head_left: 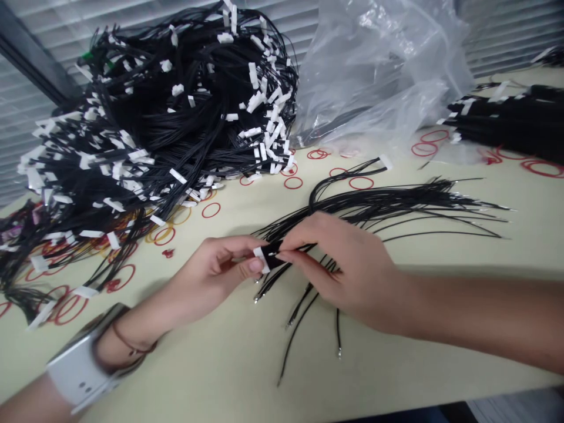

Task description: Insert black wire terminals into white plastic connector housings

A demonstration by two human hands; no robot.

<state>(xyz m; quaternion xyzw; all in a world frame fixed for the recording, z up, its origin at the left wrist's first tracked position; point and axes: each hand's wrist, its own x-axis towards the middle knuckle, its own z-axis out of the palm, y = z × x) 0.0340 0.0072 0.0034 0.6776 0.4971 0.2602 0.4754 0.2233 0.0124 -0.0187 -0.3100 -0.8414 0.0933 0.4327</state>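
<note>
My left hand point(220, 267) pinches a small white connector point(261, 259) that has black wires running into it. Close against it, my right hand point(341, 264) holds a thin black wire between thumb and forefinger, its metal tip point(272, 254) at the connector. Whether that tip is inside the housing I cannot tell. Under and behind my hands lies a loose bundle of black wires point(396, 202) with bare metal terminals at their ends. One group of them curves up to a second white connector point(385, 162).
A large heap of black wire harnesses point(185, 117) with white connectors fills the back left. Behind the bundle stands a clear plastic bag point(379, 76). More black wires point(515, 120) lie at the right. Red rubber bands point(293, 183) are scattered over the pale table point(211, 376).
</note>
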